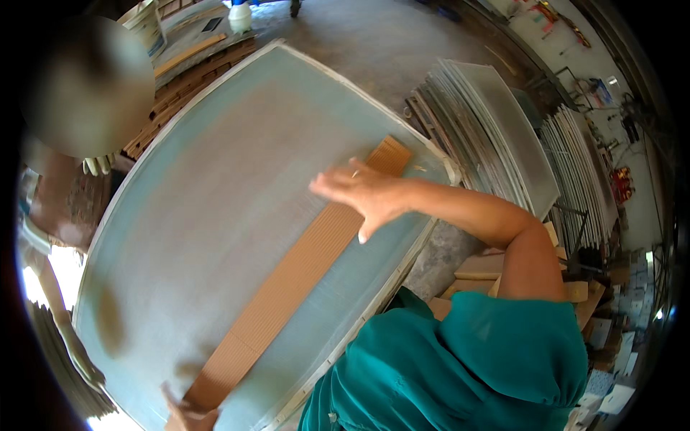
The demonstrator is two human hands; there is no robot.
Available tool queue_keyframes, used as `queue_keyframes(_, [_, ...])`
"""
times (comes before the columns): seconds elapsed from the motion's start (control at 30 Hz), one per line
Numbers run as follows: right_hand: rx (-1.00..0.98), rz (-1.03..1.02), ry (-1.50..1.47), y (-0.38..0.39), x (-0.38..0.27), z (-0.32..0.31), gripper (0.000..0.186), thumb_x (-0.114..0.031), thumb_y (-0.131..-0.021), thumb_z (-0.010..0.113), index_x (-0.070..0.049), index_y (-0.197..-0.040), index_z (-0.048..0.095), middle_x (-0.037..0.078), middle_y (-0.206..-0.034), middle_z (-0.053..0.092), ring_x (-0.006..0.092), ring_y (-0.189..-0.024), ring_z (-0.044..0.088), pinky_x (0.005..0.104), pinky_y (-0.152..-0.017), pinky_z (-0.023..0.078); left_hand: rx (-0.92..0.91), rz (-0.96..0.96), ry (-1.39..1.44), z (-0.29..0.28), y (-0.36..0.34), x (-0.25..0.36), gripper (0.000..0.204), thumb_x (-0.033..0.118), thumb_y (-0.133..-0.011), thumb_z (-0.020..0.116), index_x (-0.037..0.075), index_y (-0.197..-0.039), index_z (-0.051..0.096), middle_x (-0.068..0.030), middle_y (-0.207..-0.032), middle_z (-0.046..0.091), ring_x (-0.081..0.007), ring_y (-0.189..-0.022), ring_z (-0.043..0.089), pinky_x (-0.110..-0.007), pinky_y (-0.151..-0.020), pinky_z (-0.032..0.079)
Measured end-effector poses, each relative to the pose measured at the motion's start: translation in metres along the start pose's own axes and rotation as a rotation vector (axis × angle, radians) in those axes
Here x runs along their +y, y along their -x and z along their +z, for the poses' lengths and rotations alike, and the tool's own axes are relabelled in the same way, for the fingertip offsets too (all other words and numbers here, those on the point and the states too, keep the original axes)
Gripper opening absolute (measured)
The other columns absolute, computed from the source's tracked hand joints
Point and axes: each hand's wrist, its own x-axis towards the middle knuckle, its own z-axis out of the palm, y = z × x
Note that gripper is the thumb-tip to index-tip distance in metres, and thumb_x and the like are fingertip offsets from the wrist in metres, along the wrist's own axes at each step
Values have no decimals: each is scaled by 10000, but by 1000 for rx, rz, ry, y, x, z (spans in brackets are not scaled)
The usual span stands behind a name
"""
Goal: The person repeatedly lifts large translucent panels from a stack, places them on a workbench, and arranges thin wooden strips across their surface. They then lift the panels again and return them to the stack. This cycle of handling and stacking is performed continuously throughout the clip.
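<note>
A long brown grooved strip [287, 269] lies slantwise across a large pale framed panel [208, 201]. A seam crosses it near its lower end, and a short piece sits at its far end. Over the strip's upper part is my right hand [366, 192], fingers stretched out and a ring on one of them; it holds nothing and is slightly blurred. Whether it touches the strip I cannot tell. At the strip's near end is my left hand [190, 415], thumb and fingers apart around the end, partly cut off by the lower edge.
Framed panels [496, 129] stand stacked at the right, more thin ones [578, 172] behind. Cardboard pieces [481, 266] lie beside me. Another person's pale-gloved hand [97, 164] shows at the left, partly behind a blurred round shape [93, 86]. A bucket [146, 29] stands at the far left.
</note>
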Motion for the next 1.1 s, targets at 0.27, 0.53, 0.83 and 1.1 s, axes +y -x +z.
queue_keyframes(0.27, [565, 963, -319, 39, 89, 48, 611, -423, -928, 326, 44, -1317, 389, 250, -1264, 488, 423, -1185, 426, 442, -1026, 317, 134, -250, -24, 14, 29, -14, 786, 160, -659, 645, 14, -1359, 320, -135, -976, 525, -272, -909, 530, -471, -966, 353])
queue_keyframes(0.53, [621, 828, -456, 16, 91, 63, 540, -305, -851, 555, 37, -1263, 479, 219, -1180, 570, 362, -1101, 522, 390, -956, 406, 464, -754, 126, 36, 64, -75, 773, 195, -681, 649, 18, -1359, 322, -131, -975, 527, -262, -889, 530, -453, -920, 377])
queue_keyframes(0.83, [934, 608, -443, -197, 139, -20, 584, -296, -793, 632, 2, -1273, 487, 194, -1212, 565, 315, -1092, 559, 357, -902, 448, 801, -1041, 615, 44, -28, -227, 760, 235, -706, 652, 22, -1358, 325, -127, -974, 529, -250, -865, 531, -434, -869, 403])
queue_keyframes(1.1, [976, 465, -839, -133, 157, -14, 307, -169, -815, 590, -69, -1100, 642, 159, -983, 667, 233, -880, 636, 325, -788, 478, 969, -1099, 681, 61, -1, -198, 751, 270, -727, 655, 26, -1357, 327, -124, -973, 531, -240, -845, 531, -417, -823, 427])
